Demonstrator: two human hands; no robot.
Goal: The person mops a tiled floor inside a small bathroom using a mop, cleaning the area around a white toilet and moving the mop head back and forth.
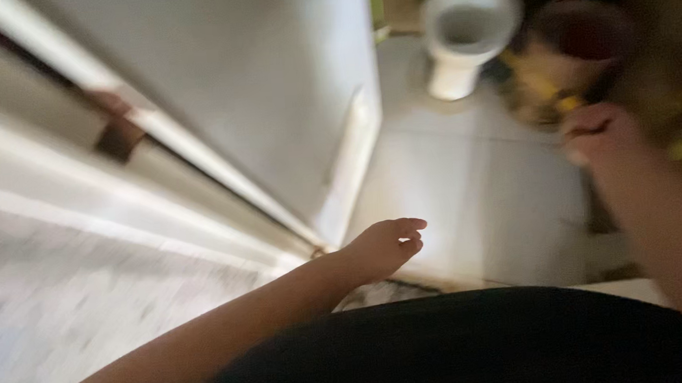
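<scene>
A blurred bucket (577, 51) is held in the right hand (602, 132); its contents cannot be told. The left hand (384, 248) is kept loosely open, empty, above the tiled floor (483, 198), a toilet (465, 30) and white door (271, 85) beyond.

Right hand (602, 132) and dark container (584, 42) motion-blurred, grip unclear; forearm cut by right edge.

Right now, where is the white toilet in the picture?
In the head view, the white toilet stands on the floor at the top, right of the white door and beyond the right hand.
</scene>
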